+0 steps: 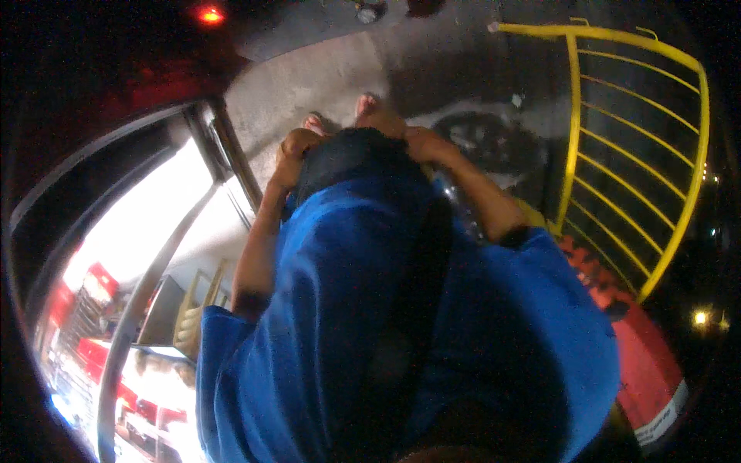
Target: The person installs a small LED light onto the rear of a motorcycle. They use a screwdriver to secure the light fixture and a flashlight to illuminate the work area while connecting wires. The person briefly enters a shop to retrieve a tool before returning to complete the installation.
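My left hand [289,165] is against the left edge of my dark shorts [347,158], close to my left knee. On the other side, my right hand [421,143] lies against the right edge of the shorts, near my right leg. Dim light and blur hide the fingers of both hands, and I cannot make out anything held in them. My blue shirt [370,309] fills the lower middle of the view. Past the shorts, my feet [367,102] show on the ground.
A yellow metal rail gate [573,123] stands at the right, above a red panel [644,363]. At the left, a doorway frame [224,154] borders a brightly lit interior with red items. Grey pavement [270,89] with a dark round patch [482,143] lies ahead. A red light [209,14] glows at the upper left.
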`<state>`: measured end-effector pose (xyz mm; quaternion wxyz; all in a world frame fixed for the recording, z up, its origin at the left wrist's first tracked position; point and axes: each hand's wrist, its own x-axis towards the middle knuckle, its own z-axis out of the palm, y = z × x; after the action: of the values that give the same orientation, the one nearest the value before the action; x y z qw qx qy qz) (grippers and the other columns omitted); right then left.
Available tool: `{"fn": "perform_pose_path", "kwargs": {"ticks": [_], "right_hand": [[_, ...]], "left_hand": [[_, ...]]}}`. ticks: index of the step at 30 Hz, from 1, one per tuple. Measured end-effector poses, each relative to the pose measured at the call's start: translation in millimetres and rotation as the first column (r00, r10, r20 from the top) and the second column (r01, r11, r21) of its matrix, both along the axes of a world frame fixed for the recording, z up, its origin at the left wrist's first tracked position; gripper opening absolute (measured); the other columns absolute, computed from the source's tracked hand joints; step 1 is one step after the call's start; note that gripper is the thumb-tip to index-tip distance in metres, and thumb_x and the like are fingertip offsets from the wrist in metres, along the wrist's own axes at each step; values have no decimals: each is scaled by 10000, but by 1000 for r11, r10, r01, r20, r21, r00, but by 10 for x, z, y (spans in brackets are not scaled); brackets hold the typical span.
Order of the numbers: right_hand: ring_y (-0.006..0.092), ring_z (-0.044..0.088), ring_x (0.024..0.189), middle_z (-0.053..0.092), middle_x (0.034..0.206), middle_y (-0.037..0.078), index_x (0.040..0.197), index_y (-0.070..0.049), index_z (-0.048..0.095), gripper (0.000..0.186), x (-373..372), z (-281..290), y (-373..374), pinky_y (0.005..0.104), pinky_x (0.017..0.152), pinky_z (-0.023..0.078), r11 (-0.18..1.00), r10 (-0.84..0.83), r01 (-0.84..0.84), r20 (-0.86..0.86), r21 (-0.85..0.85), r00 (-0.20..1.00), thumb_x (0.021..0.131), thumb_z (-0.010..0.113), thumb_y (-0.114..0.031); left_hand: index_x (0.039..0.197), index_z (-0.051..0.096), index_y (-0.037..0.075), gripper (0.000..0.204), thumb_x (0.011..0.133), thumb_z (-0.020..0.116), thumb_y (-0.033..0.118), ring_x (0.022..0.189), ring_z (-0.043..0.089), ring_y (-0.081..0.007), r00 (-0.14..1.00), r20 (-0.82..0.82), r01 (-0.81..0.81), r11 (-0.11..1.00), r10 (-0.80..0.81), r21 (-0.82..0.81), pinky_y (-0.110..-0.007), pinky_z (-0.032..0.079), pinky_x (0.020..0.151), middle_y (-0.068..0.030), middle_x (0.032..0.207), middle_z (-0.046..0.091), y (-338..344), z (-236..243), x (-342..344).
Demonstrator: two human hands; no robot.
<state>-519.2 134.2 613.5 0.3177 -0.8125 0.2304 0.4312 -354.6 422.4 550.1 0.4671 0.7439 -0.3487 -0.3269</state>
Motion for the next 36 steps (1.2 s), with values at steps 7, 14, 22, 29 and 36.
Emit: {"fn": "perform_pose_path", "kwargs": {"ticks": [7, 14, 22, 29, 36], "right_hand": [[329, 590, 1126, 607, 1223, 203, 1205, -37, 599, 340, 151, 88, -24, 405, 970, 443, 879, -459, 330, 422, 345, 782, 919, 526, -205], [284, 516, 1238, 599, 1268, 176, 1338, -54, 524, 418, -468, 308, -110, 362, 1047, 375, 740, -601, 453, 184, 497, 778, 950, 546, -209], [144, 591, 965, 635, 1104, 59, 1290, -53, 548, 394, -433, 664, -543, 308, 833, 494, 613, -600, 505, -57, 608, 798, 938, 589, -223], [156, 625, 904, 638, 1069, 46, 1255, -41, 543, 397, -535, 412, -462, 301, 728, 533, 109, -959, 812, -153, 574, 237, 910, 639, -212], [186, 634, 926, 628, 1098, 80, 1227, -11, 555, 357, -562, 515, -551, 337, 741, 579, 170, -946, 704, -85, 690, 312, 908, 615, -159]], "left_hand": [[928, 680, 55, 175, 869, 539, 141, 912, 615, -247, 995, -57, -87, 996, 86, -17, -347, 475, 842, -126, 947, 634, -74, -290, -34], [894, 670, 33, 171, 868, 520, 113, 892, 611, -221, 978, -160, -121, 991, 130, 62, -337, 475, 833, -122, 943, 634, -93, -70, -21], [889, 668, 30, 169, 866, 522, 112, 890, 610, -220, 980, -154, -114, 991, 124, 71, -337, 474, 834, -122, 943, 634, -133, -100, -13], [885, 666, 28, 166, 865, 524, 112, 888, 609, -220, 984, -151, -83, 993, 95, 81, -337, 473, 836, -122, 944, 634, -302, -78, -26], [881, 664, 26, 164, 864, 525, 111, 887, 608, -219, 987, -143, -62, 995, 73, 79, -337, 473, 837, -123, 944, 634, -365, -121, -82]]}}
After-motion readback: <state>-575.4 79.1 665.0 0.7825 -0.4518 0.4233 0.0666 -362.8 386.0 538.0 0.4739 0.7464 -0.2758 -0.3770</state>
